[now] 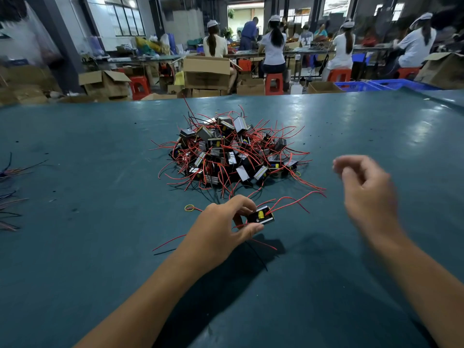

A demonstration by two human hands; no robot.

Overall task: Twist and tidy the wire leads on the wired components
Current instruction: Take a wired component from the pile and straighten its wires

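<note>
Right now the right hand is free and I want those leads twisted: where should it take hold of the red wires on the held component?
Probably near their roots, coming in from the right. The left hand pinches the component by its left end, and the red wires fan rightward, so the right hand could gather them there.

A dark teal table [100, 247] fills the foreground under glare from overhead light. Beyond it, open cardboard boxes [207, 72] and red plastic stools [274, 83] crowd the floor, and blue crates [381, 85] sit at right. Seated workers [273, 46] in white caps line long benches. Grid-paned windows [128, 17] glow at the back-left.
</note>
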